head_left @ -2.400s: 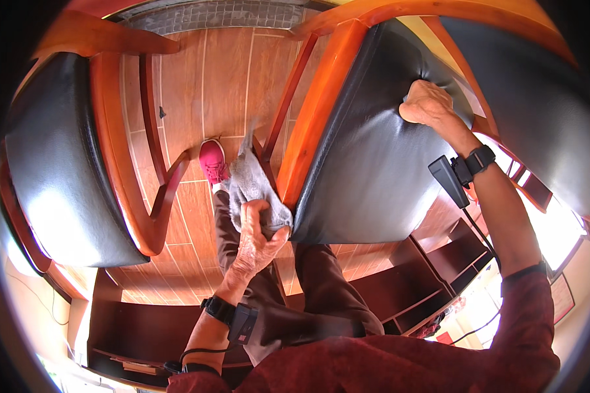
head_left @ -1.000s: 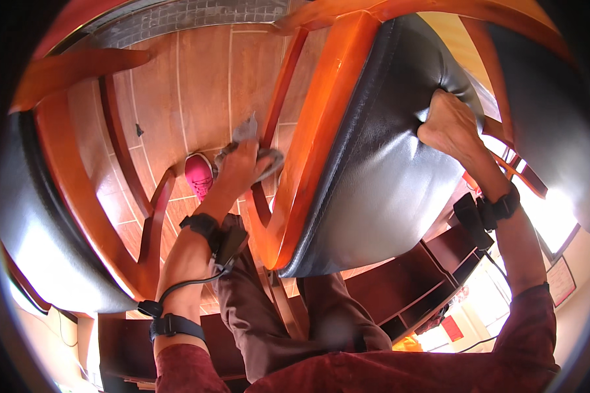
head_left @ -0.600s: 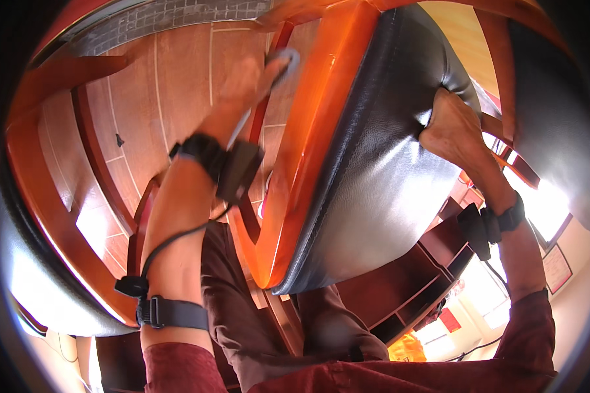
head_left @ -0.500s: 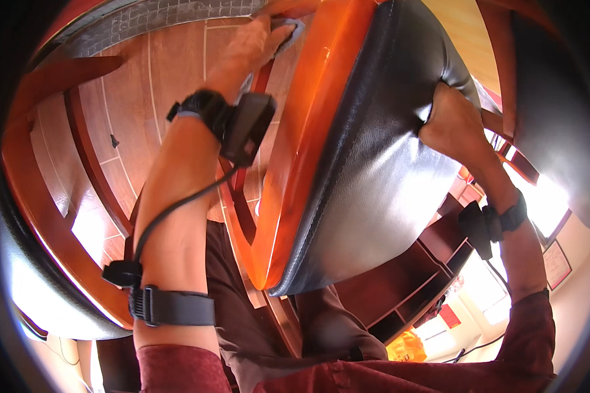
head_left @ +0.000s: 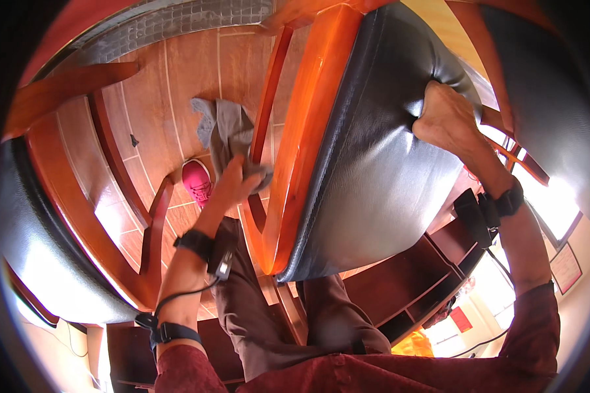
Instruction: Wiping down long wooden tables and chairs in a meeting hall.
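Note:
A chair with a black padded leather seat [head_left: 380, 177] and a glossy orange-brown wooden frame [head_left: 299, 124] is tilted up in front of me. My right hand [head_left: 444, 121] is closed against the leather near its far right side; the padding creases around it, and the fingertips are hidden. Held in my left hand [head_left: 231, 187] is a grey cloth [head_left: 233, 128], with its loose end spread away over the floor. This hand is beside the lower part of the wooden frame, the cloth bunched at its fingers next to a rail.
Another black-padded wooden chair [head_left: 52, 216] is at the left. A pink shoe [head_left: 195, 181] shows on the wood-look floor [head_left: 160, 98]. Dark seating [head_left: 550, 85] is at the far right, and a dark-brown shelf unit [head_left: 400, 275] lies below the chair.
My left hand has drawn back toward me along the frame with the cloth, which now hangs in view. The pink shoe has come into sight. My right hand keeps its place on the seat.

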`<state>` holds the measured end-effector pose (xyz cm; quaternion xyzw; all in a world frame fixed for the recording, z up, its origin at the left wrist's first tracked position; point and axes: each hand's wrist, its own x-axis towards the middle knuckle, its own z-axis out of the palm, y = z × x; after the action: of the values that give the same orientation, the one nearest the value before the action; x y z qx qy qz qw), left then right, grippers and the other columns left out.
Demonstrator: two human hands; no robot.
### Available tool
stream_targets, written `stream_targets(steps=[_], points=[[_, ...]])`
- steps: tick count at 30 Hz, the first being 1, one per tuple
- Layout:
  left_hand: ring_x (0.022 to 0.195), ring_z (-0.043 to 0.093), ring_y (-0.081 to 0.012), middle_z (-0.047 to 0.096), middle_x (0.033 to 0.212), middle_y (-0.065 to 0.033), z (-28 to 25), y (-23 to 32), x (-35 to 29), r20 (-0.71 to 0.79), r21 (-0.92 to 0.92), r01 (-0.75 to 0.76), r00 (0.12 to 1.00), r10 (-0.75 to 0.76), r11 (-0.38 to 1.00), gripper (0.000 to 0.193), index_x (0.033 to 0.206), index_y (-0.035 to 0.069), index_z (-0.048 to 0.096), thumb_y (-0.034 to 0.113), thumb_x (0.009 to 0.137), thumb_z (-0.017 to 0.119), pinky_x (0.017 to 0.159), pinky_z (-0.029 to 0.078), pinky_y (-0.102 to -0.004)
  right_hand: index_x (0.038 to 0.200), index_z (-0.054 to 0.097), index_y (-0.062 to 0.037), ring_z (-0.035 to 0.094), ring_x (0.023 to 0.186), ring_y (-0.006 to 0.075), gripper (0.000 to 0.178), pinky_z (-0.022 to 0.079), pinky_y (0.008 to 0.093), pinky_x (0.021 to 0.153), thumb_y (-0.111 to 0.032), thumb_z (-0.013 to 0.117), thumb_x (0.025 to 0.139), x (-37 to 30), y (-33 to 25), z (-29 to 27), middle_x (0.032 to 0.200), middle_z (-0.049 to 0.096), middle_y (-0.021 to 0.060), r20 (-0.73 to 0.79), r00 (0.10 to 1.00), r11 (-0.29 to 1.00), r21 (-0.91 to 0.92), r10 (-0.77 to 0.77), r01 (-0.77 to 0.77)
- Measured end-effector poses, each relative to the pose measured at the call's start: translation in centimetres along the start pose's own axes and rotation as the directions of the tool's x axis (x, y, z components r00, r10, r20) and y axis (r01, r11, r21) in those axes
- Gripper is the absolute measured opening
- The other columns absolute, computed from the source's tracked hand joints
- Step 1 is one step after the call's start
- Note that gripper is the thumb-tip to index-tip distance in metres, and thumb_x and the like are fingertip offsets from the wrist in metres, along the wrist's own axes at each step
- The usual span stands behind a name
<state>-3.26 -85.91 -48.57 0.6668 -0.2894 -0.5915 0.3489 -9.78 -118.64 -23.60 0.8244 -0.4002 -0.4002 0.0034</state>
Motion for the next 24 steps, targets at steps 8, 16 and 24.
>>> stream_targets(steps=[8,16,24], points=[[0.084,0.058,-0.0355,0.057,0.084,-0.0212,-2.3,3.3,0.6,0.089,0.286,0.045,0.993,-0.074,0.957,0.042,0.097,0.0,0.047,0.028,0.073,0.067,0.071,0.045,-0.0398,0.063,0.056,0.0083,0.061,0.067,0.0392,0.014,0.049,0.041,0.063,-0.001,0.055,0.053,0.0,0.1,0.3,0.069,0.059,0.0269,0.047,0.998,0.999,-0.014,0.036,-0.035],[0.089,0.058,-0.0371,0.06,0.092,-0.0235,-5.0,11.8,15.7,-0.225,0.128,-0.088,0.968,0.115,0.988,0.052,0.101,-0.001,0.058,0.046,0.078,0.056,0.078,0.045,-0.042,0.065,0.054,0.0093,0.06,0.07,0.0411,0.017,0.049,0.0427,0.065,-0.001,0.055,0.052,-0.1,0.4,0.4,0.07,0.058,0.0285,0.022,1.0,1.0,0.003,-0.007,0.007],[0.095,0.056,-0.0327,0.059,0.098,-0.0215,-6.0,12.7,20.2,-0.206,0.089,-0.144,0.965,0.16,0.986,0.051,0.108,-0.001,0.052,0.039,0.077,0.057,0.08,0.044,-0.0386,0.064,0.054,0.0086,0.059,0.069,0.042,0.016,0.048,0.0434,0.067,-0.002,0.056,0.051,-0.1,0.7,0.4,0.069,0.058,0.0281,-0.012,1.0,0.999,0.041,-0.026,0.026]])
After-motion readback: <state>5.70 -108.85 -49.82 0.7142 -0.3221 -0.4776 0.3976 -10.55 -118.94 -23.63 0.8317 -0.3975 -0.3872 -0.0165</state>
